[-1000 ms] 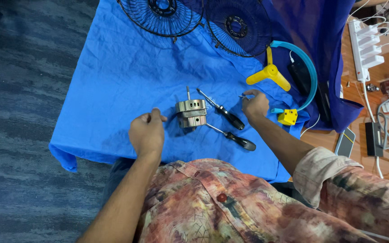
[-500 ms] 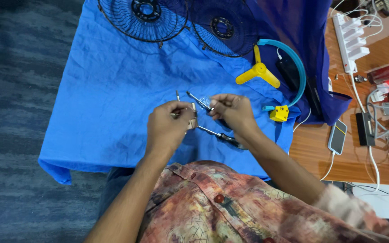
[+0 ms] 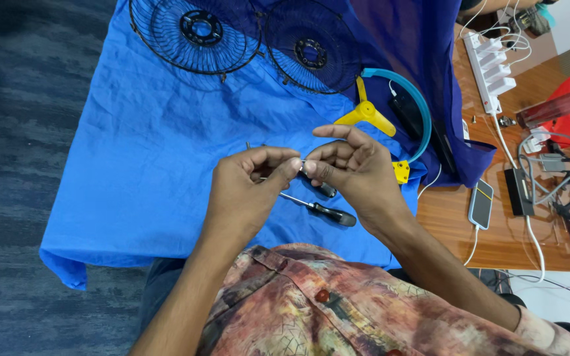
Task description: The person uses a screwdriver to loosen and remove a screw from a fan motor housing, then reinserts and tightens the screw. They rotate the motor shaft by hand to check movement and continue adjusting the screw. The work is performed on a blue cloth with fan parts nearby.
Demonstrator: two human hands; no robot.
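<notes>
My left hand [image 3: 245, 191] and my right hand [image 3: 357, 168] meet fingertip to fingertip above the blue cloth [image 3: 146, 151]. Together they pinch a small metal part [image 3: 302, 165], too small to identify. The metal motor block is hidden under my left hand; only its thin shaft [image 3: 247, 145] sticks out. Two black-handled screwdrivers lie on the cloth just below the hands, one [image 3: 328, 213] fully in view, the other [image 3: 325, 190] mostly covered by my right hand.
Two black wire fan grilles [image 3: 192, 33] [image 3: 311, 46] lie at the far end of the cloth. A yellow fan blade [image 3: 364, 113], a light blue ring [image 3: 417, 105] and a small yellow piece [image 3: 400, 171] sit to the right. The wooden table [image 3: 496, 244] holds a phone [image 3: 481, 203], power strip [image 3: 489, 62] and cables.
Both hands left the cloth beside the motor block, rose and came together. They now pinch a small part between them, and the left hand covers the motor.
</notes>
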